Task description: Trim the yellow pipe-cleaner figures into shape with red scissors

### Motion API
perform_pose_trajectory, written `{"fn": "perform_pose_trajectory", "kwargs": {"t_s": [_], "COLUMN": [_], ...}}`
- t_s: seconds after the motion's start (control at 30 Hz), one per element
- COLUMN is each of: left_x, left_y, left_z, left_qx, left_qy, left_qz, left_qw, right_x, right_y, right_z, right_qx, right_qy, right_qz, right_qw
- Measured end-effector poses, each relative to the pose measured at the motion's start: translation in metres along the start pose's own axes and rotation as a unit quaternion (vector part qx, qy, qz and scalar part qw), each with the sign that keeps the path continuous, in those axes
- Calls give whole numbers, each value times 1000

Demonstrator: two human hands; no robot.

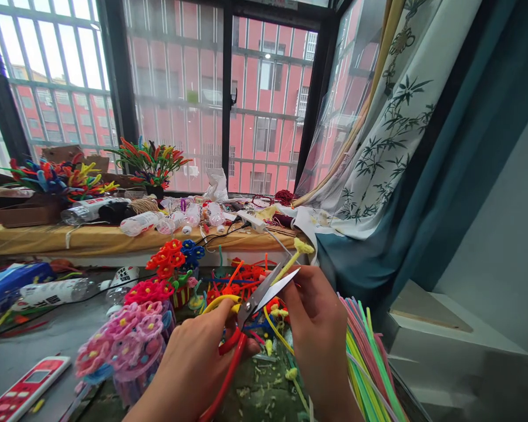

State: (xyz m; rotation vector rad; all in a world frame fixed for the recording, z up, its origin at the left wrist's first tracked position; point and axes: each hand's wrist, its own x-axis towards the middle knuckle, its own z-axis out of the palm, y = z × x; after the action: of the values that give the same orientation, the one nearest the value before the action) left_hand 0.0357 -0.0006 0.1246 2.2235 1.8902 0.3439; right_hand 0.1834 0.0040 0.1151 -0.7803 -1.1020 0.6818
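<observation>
My left hand [202, 346] is closed around the red handles of a pair of scissors [249, 306], and a yellow stem also shows at its fingers. The blades point up to the right, parted, beside a fuzzy yellow pipe cleaner [293, 261] with a thick, bent tip. My right hand [319, 319] pinches that pipe cleaner, its fingertips close to the blade ends. Below, yellow-green fluff and yellow-tipped stems [291, 373] lie on a dark green surface.
Pink pipe-cleaner flowers [134, 337] stand at the left, with red flowers [166, 258] behind. A red and white remote [26, 390] lies at lower left. Long pipe cleaners [365, 357] bundle at the right. Plastic bottles [143, 223] line the windowsill [30, 239].
</observation>
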Motion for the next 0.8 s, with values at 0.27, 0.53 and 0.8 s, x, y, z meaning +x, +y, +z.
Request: {"fn": "perform_pose_trajectory", "kwargs": {"t_s": [0.27,0.53,0.8], "left_x": [1,-2,1], "left_y": [0,1,1], "left_z": [1,0,1], "left_qx": [6,16,18], "left_qy": [5,4,10], "left_qz": [1,3,8], "left_qw": [1000,1000,1000], "right_x": [2,-2,-1], "right_y": [7,1,2], "right_z": [-3,4,3], "right_qx": [-8,8,3], "right_qy": [5,44,40], "right_qz": [-13,-10,-5], "right_qw": [1000,999,999]}}
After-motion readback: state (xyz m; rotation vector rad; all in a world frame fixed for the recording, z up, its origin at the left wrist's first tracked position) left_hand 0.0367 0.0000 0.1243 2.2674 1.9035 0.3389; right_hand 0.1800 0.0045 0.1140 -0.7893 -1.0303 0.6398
